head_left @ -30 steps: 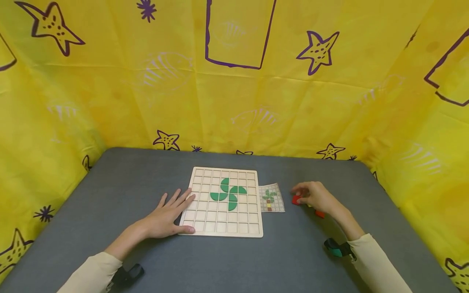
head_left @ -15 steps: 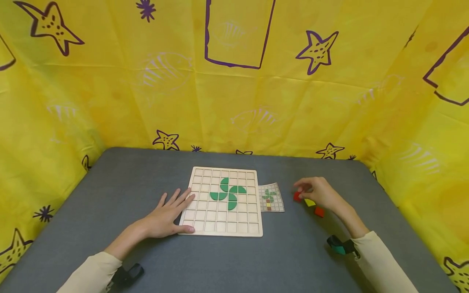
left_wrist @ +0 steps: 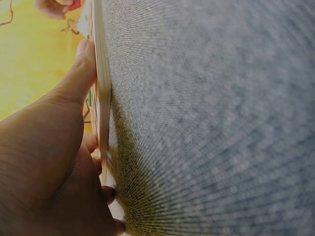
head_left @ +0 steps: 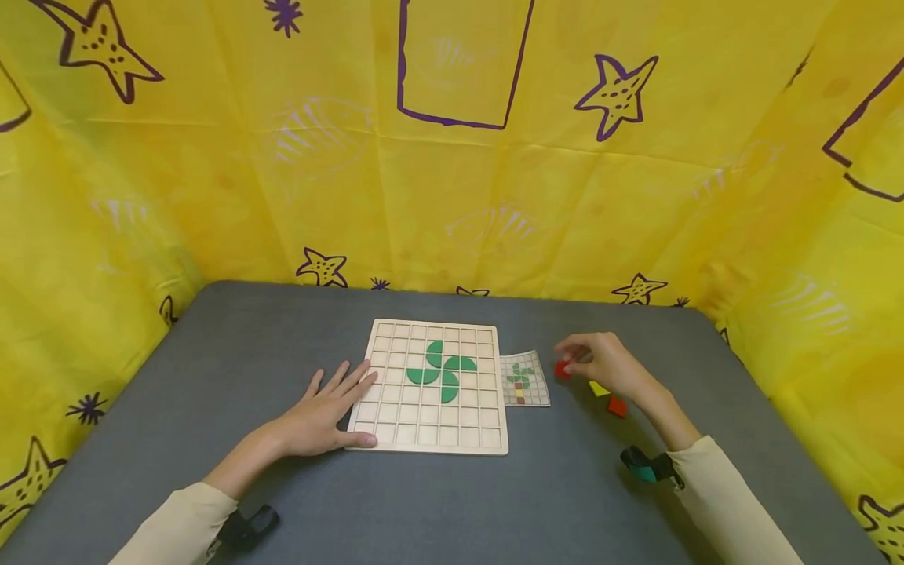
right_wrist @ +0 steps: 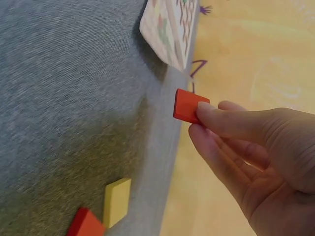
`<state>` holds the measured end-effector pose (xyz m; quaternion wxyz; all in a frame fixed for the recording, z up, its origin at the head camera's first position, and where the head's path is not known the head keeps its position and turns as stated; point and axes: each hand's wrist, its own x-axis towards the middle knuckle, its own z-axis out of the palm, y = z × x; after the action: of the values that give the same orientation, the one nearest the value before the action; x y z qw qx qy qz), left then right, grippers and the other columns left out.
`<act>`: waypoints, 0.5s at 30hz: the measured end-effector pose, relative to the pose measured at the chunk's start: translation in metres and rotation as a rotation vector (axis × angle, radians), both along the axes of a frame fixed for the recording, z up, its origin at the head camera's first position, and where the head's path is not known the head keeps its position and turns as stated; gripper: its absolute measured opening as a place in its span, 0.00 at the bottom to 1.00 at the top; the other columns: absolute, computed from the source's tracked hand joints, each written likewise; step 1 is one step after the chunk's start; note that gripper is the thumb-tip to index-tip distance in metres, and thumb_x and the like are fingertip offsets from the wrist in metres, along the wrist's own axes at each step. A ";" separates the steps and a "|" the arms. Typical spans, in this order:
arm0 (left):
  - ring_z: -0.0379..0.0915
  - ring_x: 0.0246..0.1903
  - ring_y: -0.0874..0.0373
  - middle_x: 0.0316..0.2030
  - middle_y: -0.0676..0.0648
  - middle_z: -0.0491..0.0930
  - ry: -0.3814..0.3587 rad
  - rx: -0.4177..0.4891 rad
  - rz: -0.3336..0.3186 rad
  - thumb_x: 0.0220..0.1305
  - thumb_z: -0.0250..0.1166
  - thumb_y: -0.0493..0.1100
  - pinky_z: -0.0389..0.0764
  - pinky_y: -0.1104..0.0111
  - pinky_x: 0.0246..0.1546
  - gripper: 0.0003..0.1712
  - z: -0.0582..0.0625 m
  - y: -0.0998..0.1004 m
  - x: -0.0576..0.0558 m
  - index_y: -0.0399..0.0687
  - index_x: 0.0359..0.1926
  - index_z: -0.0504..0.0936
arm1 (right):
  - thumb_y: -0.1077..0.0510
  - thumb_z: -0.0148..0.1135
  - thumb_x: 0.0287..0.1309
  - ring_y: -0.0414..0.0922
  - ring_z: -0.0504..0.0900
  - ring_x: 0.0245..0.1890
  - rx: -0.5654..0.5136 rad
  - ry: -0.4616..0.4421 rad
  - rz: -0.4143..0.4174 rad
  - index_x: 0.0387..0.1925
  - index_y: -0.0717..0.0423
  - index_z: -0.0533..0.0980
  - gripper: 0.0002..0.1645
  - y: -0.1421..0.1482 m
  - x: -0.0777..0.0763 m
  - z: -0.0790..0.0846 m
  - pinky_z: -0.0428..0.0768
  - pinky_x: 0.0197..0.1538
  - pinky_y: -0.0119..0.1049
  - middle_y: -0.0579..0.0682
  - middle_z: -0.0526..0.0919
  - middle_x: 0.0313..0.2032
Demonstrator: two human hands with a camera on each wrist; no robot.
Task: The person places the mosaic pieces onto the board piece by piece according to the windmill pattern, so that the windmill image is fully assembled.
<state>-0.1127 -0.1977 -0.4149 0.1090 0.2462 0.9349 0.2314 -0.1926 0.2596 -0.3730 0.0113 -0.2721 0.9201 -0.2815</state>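
Note:
My right hand (head_left: 606, 363) pinches a red square tile (right_wrist: 189, 105) between thumb and fingers, held up off the table in the right wrist view. Below it on the table lie a yellow tile (head_left: 598, 389) and a second red tile (head_left: 617, 406). Fingers spread, my left hand (head_left: 321, 416) rests on the left edge of a wooden grid board (head_left: 438, 450); its thumb (left_wrist: 84, 59) lies along the board's near corner. Several green quarter-round pieces (head_left: 442, 372) form a pinwheel on the board.
A printed pattern card (head_left: 535, 384) lies against the board's right side, showing a green pinwheel with a stem of small squares. The grey table (head_left: 452, 506) ends at a yellow patterned curtain (head_left: 452, 180) behind and at both sides.
My right hand has lifted the red tile and brought it slightly left toward the card, uncovering the yellow tile and the other red one. My left hand stays in place on the board.

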 end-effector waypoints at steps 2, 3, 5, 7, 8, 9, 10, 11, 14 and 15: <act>0.33 0.73 0.31 0.77 0.39 0.42 -0.004 -0.003 0.002 0.56 0.63 0.72 0.31 0.33 0.64 0.59 0.000 0.000 0.000 0.43 0.77 0.51 | 0.72 0.69 0.52 0.45 0.83 0.32 -0.008 0.007 0.005 0.44 0.66 0.82 0.15 -0.003 -0.001 0.002 0.83 0.36 0.37 0.51 0.85 0.33; 0.33 0.73 0.31 0.77 0.39 0.42 -0.004 -0.004 0.002 0.56 0.63 0.72 0.31 0.33 0.64 0.59 0.000 0.000 -0.001 0.43 0.77 0.51 | 0.72 0.69 0.52 0.45 0.83 0.32 -0.011 0.012 0.008 0.44 0.66 0.82 0.15 -0.005 -0.001 0.002 0.83 0.36 0.37 0.51 0.85 0.33; 0.33 0.73 0.32 0.77 0.39 0.42 -0.003 -0.008 0.002 0.56 0.62 0.72 0.31 0.33 0.64 0.60 0.000 0.000 -0.001 0.43 0.77 0.51 | 0.72 0.70 0.51 0.45 0.83 0.32 -0.019 0.020 0.014 0.43 0.66 0.82 0.15 -0.009 -0.001 0.003 0.84 0.37 0.38 0.51 0.85 0.33; 0.33 0.73 0.32 0.77 0.39 0.42 -0.003 -0.011 0.001 0.56 0.62 0.73 0.31 0.34 0.64 0.60 0.000 0.000 -0.002 0.43 0.77 0.51 | 0.72 0.70 0.50 0.45 0.83 0.32 -0.026 0.020 0.017 0.43 0.66 0.82 0.15 -0.013 -0.002 0.002 0.84 0.38 0.39 0.50 0.85 0.32; 0.33 0.73 0.32 0.77 0.39 0.42 -0.002 -0.012 0.000 0.56 0.62 0.73 0.31 0.33 0.64 0.60 0.000 0.000 -0.002 0.43 0.77 0.51 | 0.72 0.71 0.50 0.45 0.83 0.32 -0.027 0.019 0.019 0.43 0.65 0.83 0.16 -0.015 -0.002 0.002 0.84 0.38 0.39 0.50 0.85 0.32; 0.33 0.73 0.32 0.77 0.40 0.42 -0.001 -0.012 0.000 0.56 0.62 0.73 0.31 0.33 0.64 0.60 0.000 0.001 -0.002 0.43 0.77 0.51 | 0.72 0.71 0.50 0.45 0.83 0.32 -0.027 0.024 0.021 0.43 0.65 0.83 0.16 -0.017 -0.002 0.002 0.84 0.39 0.40 0.50 0.85 0.32; 0.33 0.73 0.32 0.77 0.40 0.42 -0.002 -0.012 -0.001 0.56 0.62 0.73 0.31 0.33 0.64 0.60 0.000 0.001 -0.002 0.43 0.77 0.51 | 0.71 0.71 0.49 0.45 0.83 0.32 -0.028 0.028 0.026 0.43 0.65 0.83 0.16 -0.019 -0.003 0.002 0.84 0.39 0.40 0.50 0.85 0.32; 0.33 0.73 0.32 0.77 0.40 0.42 -0.003 -0.013 -0.001 0.56 0.62 0.73 0.31 0.33 0.64 0.60 0.000 0.001 -0.002 0.43 0.77 0.51 | 0.71 0.72 0.49 0.45 0.83 0.33 -0.031 0.033 0.030 0.43 0.65 0.83 0.16 -0.021 -0.004 0.002 0.84 0.39 0.41 0.50 0.85 0.32; 0.33 0.73 0.32 0.77 0.39 0.42 -0.009 -0.014 0.003 0.56 0.63 0.72 0.31 0.33 0.64 0.60 0.000 0.001 -0.002 0.43 0.77 0.51 | 0.71 0.72 0.49 0.45 0.82 0.33 -0.033 0.048 0.050 0.43 0.65 0.83 0.16 -0.029 -0.006 0.004 0.84 0.40 0.42 0.50 0.85 0.32; 0.33 0.73 0.31 0.77 0.39 0.43 -0.010 -0.014 0.004 0.56 0.63 0.72 0.31 0.33 0.64 0.60 0.000 0.001 -0.002 0.43 0.77 0.51 | 0.71 0.72 0.49 0.45 0.82 0.34 -0.033 0.051 0.055 0.43 0.65 0.83 0.16 -0.032 -0.006 0.005 0.83 0.40 0.42 0.50 0.85 0.32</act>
<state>-0.1142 -0.1971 -0.4147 0.1149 0.2422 0.9365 0.2262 -0.1989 0.2278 -0.3684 -0.0088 -0.3043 0.9075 -0.2893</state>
